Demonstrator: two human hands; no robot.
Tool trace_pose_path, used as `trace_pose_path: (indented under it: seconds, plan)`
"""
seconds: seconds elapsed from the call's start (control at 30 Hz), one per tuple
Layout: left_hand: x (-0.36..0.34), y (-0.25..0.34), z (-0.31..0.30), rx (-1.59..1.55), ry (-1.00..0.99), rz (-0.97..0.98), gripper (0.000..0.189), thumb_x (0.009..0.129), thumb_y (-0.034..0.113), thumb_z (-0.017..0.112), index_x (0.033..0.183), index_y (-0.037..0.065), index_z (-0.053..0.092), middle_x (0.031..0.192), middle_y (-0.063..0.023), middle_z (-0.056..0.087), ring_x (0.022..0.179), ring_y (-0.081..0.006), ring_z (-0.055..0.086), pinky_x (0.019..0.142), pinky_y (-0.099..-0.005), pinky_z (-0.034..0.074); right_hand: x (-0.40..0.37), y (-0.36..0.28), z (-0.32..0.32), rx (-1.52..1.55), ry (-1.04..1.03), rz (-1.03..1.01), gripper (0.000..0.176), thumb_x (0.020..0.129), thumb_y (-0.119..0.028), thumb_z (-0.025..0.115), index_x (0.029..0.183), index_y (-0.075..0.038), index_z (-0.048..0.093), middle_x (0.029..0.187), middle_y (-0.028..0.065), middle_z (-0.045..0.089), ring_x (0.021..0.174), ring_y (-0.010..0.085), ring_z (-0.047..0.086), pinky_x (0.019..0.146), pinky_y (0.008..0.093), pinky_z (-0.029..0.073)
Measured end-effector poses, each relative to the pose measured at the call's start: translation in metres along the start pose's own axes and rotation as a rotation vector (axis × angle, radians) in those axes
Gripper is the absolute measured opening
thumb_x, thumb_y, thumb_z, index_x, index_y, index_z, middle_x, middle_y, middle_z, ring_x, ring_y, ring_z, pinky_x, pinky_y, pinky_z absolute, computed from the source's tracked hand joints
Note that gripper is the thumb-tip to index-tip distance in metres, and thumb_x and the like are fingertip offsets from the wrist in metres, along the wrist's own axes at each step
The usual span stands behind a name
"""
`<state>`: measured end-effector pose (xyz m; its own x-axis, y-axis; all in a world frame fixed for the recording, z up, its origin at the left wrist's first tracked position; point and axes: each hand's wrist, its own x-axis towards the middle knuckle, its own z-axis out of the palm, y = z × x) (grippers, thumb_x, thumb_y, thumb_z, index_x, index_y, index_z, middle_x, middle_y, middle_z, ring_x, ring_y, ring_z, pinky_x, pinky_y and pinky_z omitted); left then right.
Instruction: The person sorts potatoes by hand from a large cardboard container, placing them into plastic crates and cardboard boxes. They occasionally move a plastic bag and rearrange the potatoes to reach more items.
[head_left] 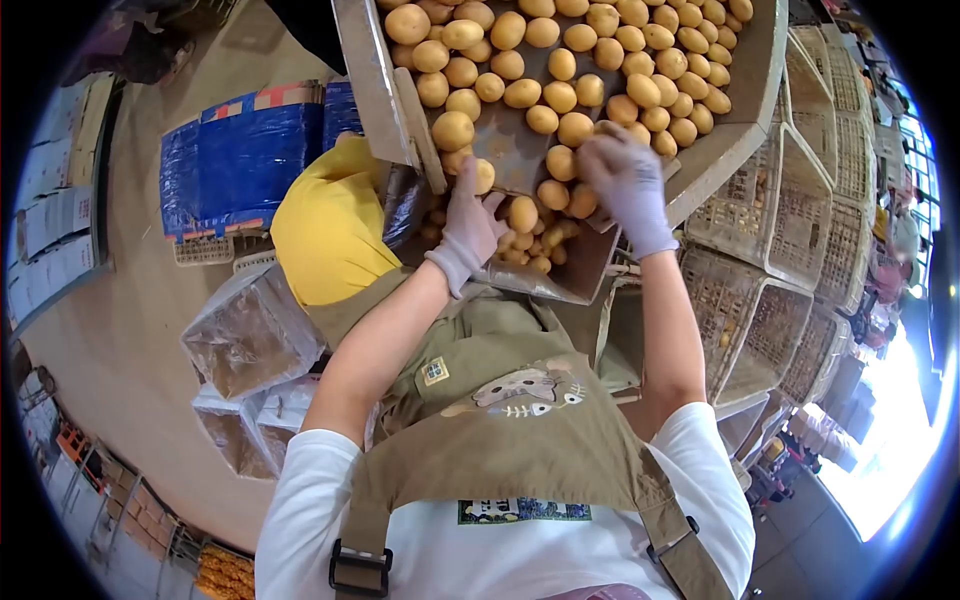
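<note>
Many round yellow-brown potatoes (561,97) lie spread over a sloping tray (728,150) with raised side walls. My left hand (474,218), in a pale glove, is at the tray's lower left opening, fingers apart, beside a potato (484,177) near its fingertips. My right hand (622,178), also gloved, reaches over the potatoes at the lower right of the opening; its fingers are bent down and blurred, and what they touch is hidden. Below the opening, between my hands, a bin (575,285) holds more potatoes.
Plastic crates (745,222) are stacked along the right side. A blue-wrapped stack (245,165) stands at the left, with bag-lined boxes (250,330) below it. A yellow cloth or bag (335,230) hangs close to my left arm. Farther off at the right are people.
</note>
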<state>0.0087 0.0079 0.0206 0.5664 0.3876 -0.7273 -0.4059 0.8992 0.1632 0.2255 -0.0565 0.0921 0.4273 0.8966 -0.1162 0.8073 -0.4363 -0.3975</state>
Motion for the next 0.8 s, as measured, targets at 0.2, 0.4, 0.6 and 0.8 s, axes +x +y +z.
trace_pose_path:
  seconds: [0.2, 0.4, 0.6, 0.8]
  plan:
    - [-0.007, 0.006, 0.011, -0.090, -0.022, -0.100, 0.084, 0.086, 0.077, 0.045, 0.147, 0.020, 0.042, 0.147, -0.0059, 0.045, 0.140, -0.0277, 0.040, 0.113, -0.0653, 0.027, -0.002, -0.008, -0.015, -0.062, -0.089, -0.048, 0.048, 0.082, -0.047, 0.072, 0.124, -0.024, 0.071, 0.157, 0.0231, 0.037, 0.144, 0.0424, 0.036, 0.116, 0.0545, 0.028]
    - [-0.009, 0.010, 0.016, -0.072, -0.160, -0.148, 0.081, 0.088, 0.071, 0.050, 0.149, 0.020, 0.039, 0.149, -0.0074, 0.042, 0.140, -0.0297, 0.042, 0.110, -0.0643, 0.037, -0.019, -0.031, -0.001, -0.466, -0.213, -0.037, 0.059, 0.081, -0.053, 0.071, 0.136, -0.033, 0.062, 0.164, 0.0204, 0.025, 0.153, 0.0439, 0.015, 0.115, 0.0697, 0.016]
    - [-0.011, 0.009, 0.009, -0.081, -0.226, -0.150, 0.096, 0.086, 0.085, 0.039, 0.155, 0.019, 0.032, 0.158, -0.0102, 0.033, 0.143, -0.0364, 0.038, 0.108, -0.0632, 0.040, -0.027, -0.031, 0.001, -0.439, -0.278, -0.087, 0.054, 0.083, -0.051, 0.070, 0.131, -0.027, 0.066, 0.162, 0.0124, 0.033, 0.153, 0.0399, 0.018, 0.115, 0.0703, 0.016]
    - [-0.009, 0.010, 0.011, -0.085, -0.164, -0.190, 0.081, 0.090, 0.072, 0.038, 0.152, 0.020, 0.038, 0.156, -0.0091, 0.038, 0.144, -0.0329, 0.038, 0.109, -0.0680, 0.034, -0.022, -0.024, 0.002, -0.384, -0.221, -0.150, 0.046, 0.085, -0.046, 0.068, 0.124, -0.022, 0.070, 0.153, 0.0123, 0.046, 0.149, 0.0394, 0.027, 0.114, 0.0656, 0.024]
